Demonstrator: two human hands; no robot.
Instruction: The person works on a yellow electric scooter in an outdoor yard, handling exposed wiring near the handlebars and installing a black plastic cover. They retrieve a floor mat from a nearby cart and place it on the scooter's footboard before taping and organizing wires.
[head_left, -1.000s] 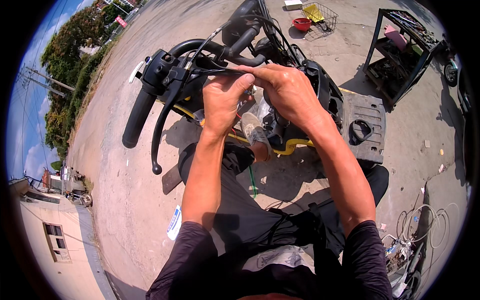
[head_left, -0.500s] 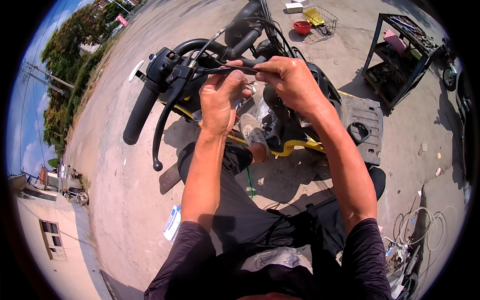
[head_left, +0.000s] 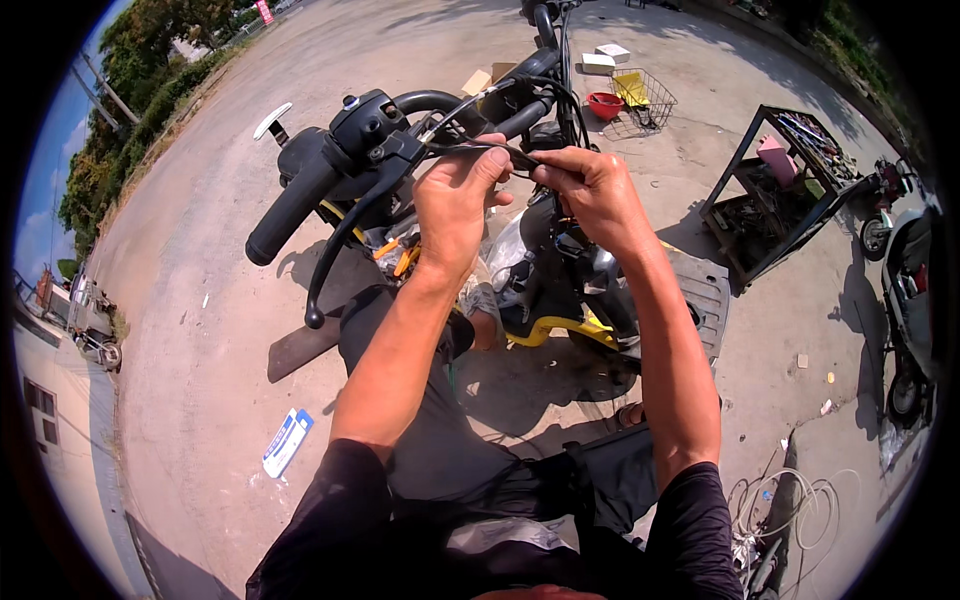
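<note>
Left hand (head_left: 450, 205) beside right hand (head_left: 602, 197)

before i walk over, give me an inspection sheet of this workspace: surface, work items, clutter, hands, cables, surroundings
Surface: sunlit concrete ground, scattered scraps
Work items: black cable-like strand near a handlebar grip
Clutter: blue-and-white packet, dark board, red bowl
Hands: left hand and right hand both pinch the strand
Cables: pale coiled line on the ground, lower right
Surroundings: tool cart, parked scooter, trees
</note>
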